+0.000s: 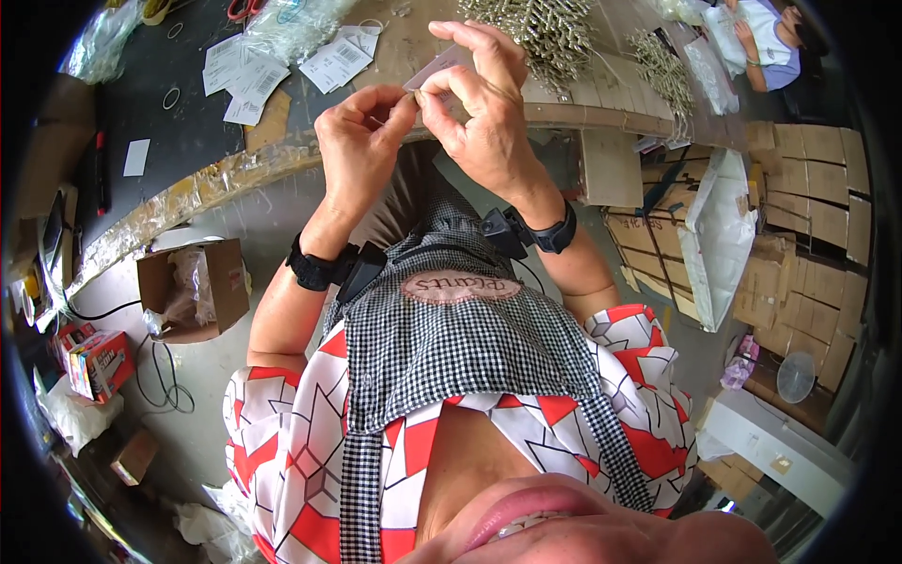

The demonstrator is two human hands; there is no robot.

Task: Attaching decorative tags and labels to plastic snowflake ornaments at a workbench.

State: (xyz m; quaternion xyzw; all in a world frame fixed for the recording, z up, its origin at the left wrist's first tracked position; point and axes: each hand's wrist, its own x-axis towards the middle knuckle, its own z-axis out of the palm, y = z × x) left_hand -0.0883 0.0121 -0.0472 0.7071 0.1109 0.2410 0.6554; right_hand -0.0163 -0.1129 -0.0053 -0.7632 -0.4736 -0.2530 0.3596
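Note:
Both my hands meet above the front edge of the table, fingertips close together at the lower corner of a pale paper tag (437,68). My left hand (360,146) is closed in a pinch at that corner. Thumb and index finger of my right hand (489,117) pinch there too, while its other fingers stretch out past the tag. Whether a string runs between the fingertips is too small to tell. Just left of them on the table lie several white printed tags (246,80), and another group of tags (340,61) with a white loop.
Beyond my right hand stands a heap of glittery, gold-coloured twiggy sprigs (540,38), with a smaller bunch (660,70) to its right. Clear plastic bags (296,28) lie at the back. An open cardboard box (194,289) is on the floor at left; flattened cartons (808,188) stack at right.

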